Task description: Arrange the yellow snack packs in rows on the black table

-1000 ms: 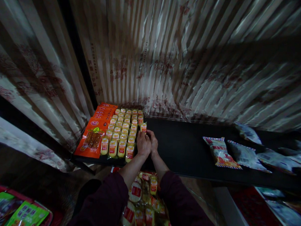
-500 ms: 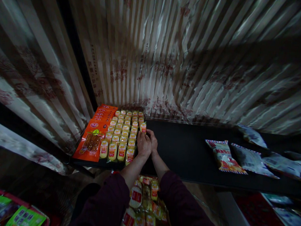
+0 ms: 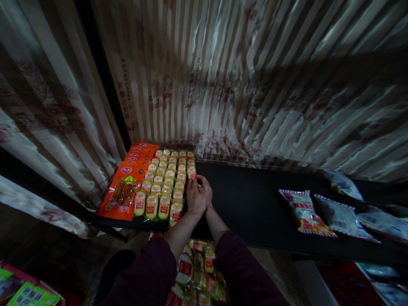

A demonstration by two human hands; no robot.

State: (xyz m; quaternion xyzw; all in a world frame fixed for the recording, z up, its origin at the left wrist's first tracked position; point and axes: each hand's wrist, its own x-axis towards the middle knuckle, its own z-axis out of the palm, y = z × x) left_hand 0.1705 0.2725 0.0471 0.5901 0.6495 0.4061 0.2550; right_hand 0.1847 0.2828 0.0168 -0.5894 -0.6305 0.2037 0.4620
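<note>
Small yellow wrapped snack cakes [image 3: 151, 207] with red-and-white labels stand in several close columns on the black shelf [image 3: 245, 203]. At the right-hand column, my left hand [image 3: 195, 198] is closed on one wrapped snack cake [image 3: 191, 172], whose top shows beyond my fingers. My right hand [image 3: 206, 189] presses against the left from the right side, fingers curled toward the same cake; its fingertips are partly hidden. Left of the cakes lie overlapping orange snack packets [image 3: 122, 186].
Below my forearms is a heap of more wrapped cakes [image 3: 199, 278]. Chip-like bags [image 3: 307, 213] lie toward the shelf's right end. A striped, wrinkled curtain [image 3: 226, 82] hangs behind, with a dark post [image 3: 103, 69] at left. Green packets [image 3: 31, 294] sit in a red container lower left.
The held cake has shifted slightly left and tilted down into line with its column. My hands stay nearly in place around it.
</note>
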